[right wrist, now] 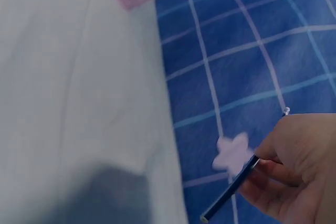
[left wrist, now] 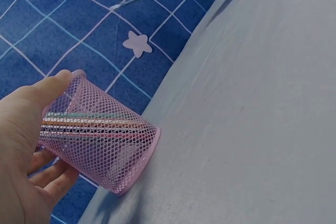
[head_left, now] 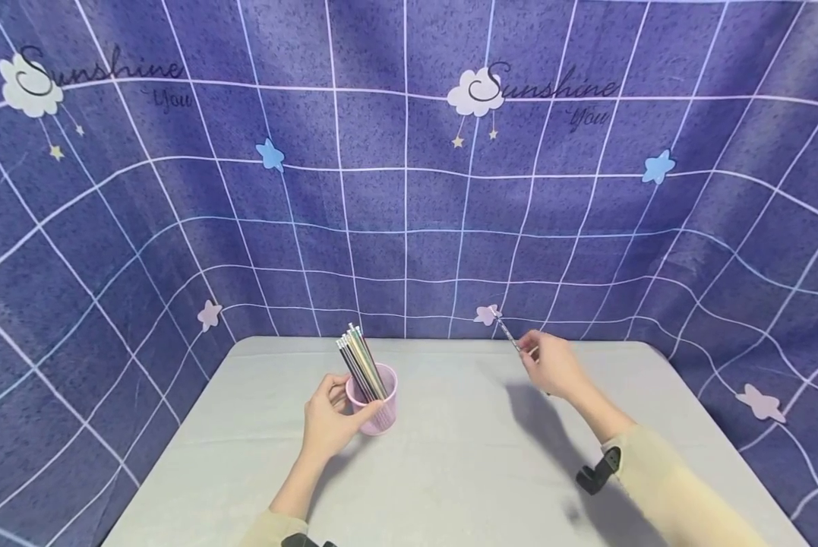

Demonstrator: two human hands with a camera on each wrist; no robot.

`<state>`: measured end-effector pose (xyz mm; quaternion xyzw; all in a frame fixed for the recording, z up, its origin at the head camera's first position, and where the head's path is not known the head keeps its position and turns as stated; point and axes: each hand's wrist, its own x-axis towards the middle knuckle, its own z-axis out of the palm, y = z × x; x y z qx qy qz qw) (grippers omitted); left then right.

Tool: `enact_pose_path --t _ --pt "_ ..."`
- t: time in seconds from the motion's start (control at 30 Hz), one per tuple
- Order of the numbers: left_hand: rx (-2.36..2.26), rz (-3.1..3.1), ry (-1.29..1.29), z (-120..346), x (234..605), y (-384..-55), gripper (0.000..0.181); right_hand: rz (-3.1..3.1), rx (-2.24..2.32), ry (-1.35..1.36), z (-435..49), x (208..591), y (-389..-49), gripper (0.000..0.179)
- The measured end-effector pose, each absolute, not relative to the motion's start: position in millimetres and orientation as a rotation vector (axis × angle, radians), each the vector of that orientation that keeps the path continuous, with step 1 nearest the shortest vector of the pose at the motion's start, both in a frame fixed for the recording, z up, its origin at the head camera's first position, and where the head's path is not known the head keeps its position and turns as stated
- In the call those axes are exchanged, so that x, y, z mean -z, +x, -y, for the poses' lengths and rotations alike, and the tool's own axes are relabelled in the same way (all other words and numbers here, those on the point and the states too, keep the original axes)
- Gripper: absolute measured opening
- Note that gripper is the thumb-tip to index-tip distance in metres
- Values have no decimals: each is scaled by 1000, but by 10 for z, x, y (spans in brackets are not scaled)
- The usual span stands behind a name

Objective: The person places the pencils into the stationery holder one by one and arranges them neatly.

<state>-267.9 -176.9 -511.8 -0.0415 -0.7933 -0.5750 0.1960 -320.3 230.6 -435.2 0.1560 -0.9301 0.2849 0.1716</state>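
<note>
A pink mesh pencil cup (head_left: 386, 418) is left of centre over the table, with my left hand (head_left: 328, 425) gripping its side, thumb at the rim on the near side. Several pencils (head_left: 359, 363) lean together inside it, their upper ends sticking out past the rim. Through the mesh (left wrist: 105, 140) their striped colours show in the left wrist view. To the right, my right hand (head_left: 551, 366) pinches a single slim patterned pencil (head_left: 507, 334) between thumb and fingers, held slanted above the table. Its dark lower part (right wrist: 228, 195) shows in the right wrist view.
A pale grey cloth covers the table (head_left: 463, 471). Behind and on both sides hangs a blue grid-patterned curtain (head_left: 409, 197) with stars and clouds, meeting the table's back edge. The right arm's shadow (head_left: 538, 418) falls on the cloth.
</note>
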Motion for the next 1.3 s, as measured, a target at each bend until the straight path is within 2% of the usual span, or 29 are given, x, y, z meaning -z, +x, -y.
enact_pose_path --t 0.47,0.77,1.07,1.3 --pt "1590 2218 -134 1765 5133 -2669 63 2398 -1161 641 -1482 4012 -3071 11" --pt "1586 2214 -134 1775 5150 -2675 65 2262 -1552 748 -941 3964 -2931 12" --pt "1570 2212 -148 1789 5162 -2697 65 2278 -1492 830 -452 3940 -2987 12" --pt "1575 2197 -165 1777 5158 -2691 63 2389 -1333 885 -227 4193 -3122 10"
